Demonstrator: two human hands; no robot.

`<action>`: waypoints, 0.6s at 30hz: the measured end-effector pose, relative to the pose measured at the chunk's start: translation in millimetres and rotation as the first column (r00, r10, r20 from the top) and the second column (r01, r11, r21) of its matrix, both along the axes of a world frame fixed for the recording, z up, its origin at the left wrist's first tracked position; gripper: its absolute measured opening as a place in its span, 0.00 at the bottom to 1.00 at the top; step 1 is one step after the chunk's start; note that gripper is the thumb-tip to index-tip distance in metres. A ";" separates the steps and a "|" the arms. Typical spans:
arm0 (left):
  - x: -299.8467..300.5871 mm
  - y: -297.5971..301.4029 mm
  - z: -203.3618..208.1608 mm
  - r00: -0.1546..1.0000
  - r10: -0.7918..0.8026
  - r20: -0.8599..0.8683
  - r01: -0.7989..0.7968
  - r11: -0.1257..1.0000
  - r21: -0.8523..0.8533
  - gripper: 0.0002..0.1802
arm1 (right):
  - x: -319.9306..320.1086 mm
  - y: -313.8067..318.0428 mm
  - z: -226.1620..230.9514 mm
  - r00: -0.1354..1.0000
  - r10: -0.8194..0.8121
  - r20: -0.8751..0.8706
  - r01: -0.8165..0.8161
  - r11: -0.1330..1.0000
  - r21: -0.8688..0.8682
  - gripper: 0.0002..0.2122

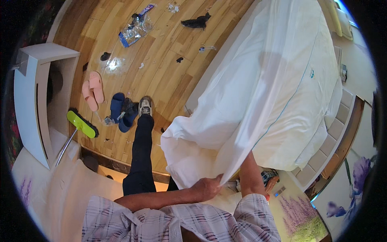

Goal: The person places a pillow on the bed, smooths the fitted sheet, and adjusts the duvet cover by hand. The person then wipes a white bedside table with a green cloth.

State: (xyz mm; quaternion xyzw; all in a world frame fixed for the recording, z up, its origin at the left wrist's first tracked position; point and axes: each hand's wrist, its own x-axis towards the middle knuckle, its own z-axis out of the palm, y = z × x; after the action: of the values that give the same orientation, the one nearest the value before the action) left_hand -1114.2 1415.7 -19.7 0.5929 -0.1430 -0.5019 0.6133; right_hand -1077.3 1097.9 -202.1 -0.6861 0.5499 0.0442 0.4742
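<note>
A big white sheet (225, 103) is lifted up in front of me and hangs in loose folds over the bed's near corner. Its raised edge is gripped in my left hand (207, 188), fingers closed around the cloth. My right forearm (250, 177) reaches up behind that raised edge, so the hand itself is hidden by the fabric. Under and beside the sheet lies a puffy white duvet (300, 117) with a thin blue line of piping, spread across the bed.
Pink slippers (93, 89), blue slippers (117, 107) and a green broom (82, 123) are on the wooden floor (161, 72) at left. Clear plastic packaging (135, 32), a black scrap (196, 21) and small litter lie farther off. A white cabinet (32, 105) stands far left; a tiled ledge (318, 159) runs along the right.
</note>
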 end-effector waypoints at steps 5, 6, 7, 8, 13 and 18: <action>-13.1 49.6 -52.8 0.796 0.164 0.583 -0.094 0.984 -0.148 0.22 | 2.6 -1.9 -0.8 0.998 0.005 0.056 -0.002 0.999 -0.040 0.15; -11.7 69.8 -68.1 0.740 0.117 0.663 -0.099 0.993 -0.065 0.20 | 10.7 2.4 8.0 0.997 0.030 -0.065 -0.031 0.999 -0.015 0.17; -7.0 90.1 -78.9 0.678 0.062 0.732 -0.109 0.994 0.016 0.19 | 18.1 9.4 16.6 0.981 0.053 -0.184 -0.052 0.999 0.013 0.19; 14.6 104.5 -73.0 0.916 0.223 0.333 -0.272 0.956 0.108 0.21 | 18.8 18.0 19.3 0.988 -0.003 -0.157 0.003 1.000 0.002 0.21; 45.8 130.8 -114.0 0.918 0.388 -0.086 -0.352 0.893 0.280 0.25 | 24.7 24.5 23.5 0.982 0.010 -0.188 -0.023 0.997 -0.067 0.16; 60.9 131.6 -86.3 0.943 0.317 -0.103 -0.275 0.914 0.298 0.25 | 12.6 58.4 28.5 0.984 0.156 -0.087 -0.171 0.962 -0.211 0.20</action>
State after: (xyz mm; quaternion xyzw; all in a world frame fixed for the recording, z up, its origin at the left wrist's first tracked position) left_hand -1053.4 1547.3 -106.0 0.6491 0.0672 -0.4610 0.6013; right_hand -1064.8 1156.4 -173.6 -0.7750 0.5090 0.0468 0.3715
